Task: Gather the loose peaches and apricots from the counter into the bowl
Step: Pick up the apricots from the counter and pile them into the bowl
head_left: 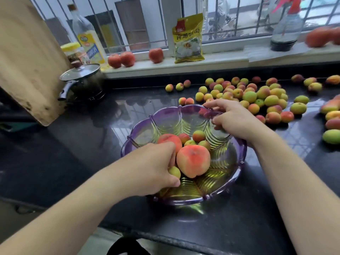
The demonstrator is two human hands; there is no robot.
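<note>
**One camera, worn on the head, looking down over the worktop**

There is a single wide view, taken from the person's head and tilted forward and down. It sits close over the dark worktop, with both forearms reaching in from the bottom edge toward the bowl near the middle. Farther off, it faces the window sill and barred window, whose lines bend at the edges.

We see two bare forearms, no sleeves; left hand & right hand w/o rings, watch or gloves.
</note>
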